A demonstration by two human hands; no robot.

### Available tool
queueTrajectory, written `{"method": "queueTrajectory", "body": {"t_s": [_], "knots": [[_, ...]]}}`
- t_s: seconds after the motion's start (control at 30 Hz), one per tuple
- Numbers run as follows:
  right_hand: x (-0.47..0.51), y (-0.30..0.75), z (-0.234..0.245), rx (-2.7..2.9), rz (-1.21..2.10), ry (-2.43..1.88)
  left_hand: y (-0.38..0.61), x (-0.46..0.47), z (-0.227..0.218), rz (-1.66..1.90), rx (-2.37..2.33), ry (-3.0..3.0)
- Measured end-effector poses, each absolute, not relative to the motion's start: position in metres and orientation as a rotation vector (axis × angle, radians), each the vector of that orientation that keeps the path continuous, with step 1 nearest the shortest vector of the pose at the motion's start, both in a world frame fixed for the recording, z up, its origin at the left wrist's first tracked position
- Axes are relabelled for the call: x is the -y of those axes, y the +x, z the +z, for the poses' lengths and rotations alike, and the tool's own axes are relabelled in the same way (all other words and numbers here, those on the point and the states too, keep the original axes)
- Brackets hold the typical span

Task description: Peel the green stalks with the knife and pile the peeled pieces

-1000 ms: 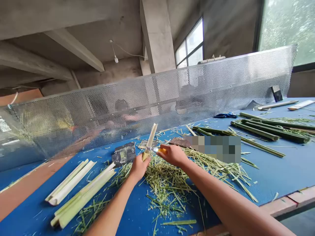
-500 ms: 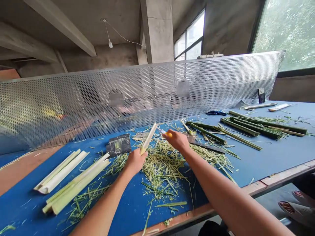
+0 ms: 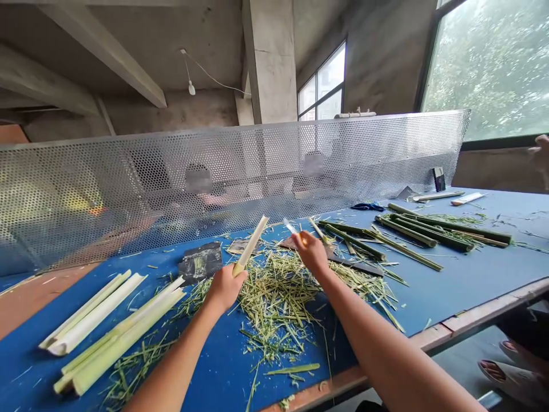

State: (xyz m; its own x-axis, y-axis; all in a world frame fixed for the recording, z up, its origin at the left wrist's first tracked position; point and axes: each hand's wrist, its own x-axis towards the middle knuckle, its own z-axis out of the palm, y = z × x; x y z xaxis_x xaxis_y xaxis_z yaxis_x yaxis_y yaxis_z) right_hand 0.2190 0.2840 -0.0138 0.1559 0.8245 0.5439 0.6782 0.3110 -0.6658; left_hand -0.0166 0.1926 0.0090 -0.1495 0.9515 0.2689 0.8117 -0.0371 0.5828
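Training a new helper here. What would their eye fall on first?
A heap of green shavings fills the middle of the blue table. The left hand holds a pale bamboo strip, the right hand a small knife. Pale split bamboo lies lower left, green stalks right, a perforated metal screen beyond.

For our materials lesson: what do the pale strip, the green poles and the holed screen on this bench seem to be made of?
The pale strip in the left hand looks like split bamboo: cream and matt. The green poles look like bamboo too, with smooth green skin still on. The screen looks like thin sheet metal, dull silver, punched with round holes; which metal is unclear.
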Motion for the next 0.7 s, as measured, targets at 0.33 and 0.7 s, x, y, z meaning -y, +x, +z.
{"method": "queueTrajectory", "body": {"t_s": [0.33,0.7], "knots": [[-0.278,0.203,-0.008,1.758,-0.012,-1.519,-0.015,-0.196,0.011,0.853,-2.066,2.015],[-0.28,0.219,-0.01,1.473,0.17,-1.738,-0.021,-0.202,0.004,0.788,-2.062,1.926]]}}
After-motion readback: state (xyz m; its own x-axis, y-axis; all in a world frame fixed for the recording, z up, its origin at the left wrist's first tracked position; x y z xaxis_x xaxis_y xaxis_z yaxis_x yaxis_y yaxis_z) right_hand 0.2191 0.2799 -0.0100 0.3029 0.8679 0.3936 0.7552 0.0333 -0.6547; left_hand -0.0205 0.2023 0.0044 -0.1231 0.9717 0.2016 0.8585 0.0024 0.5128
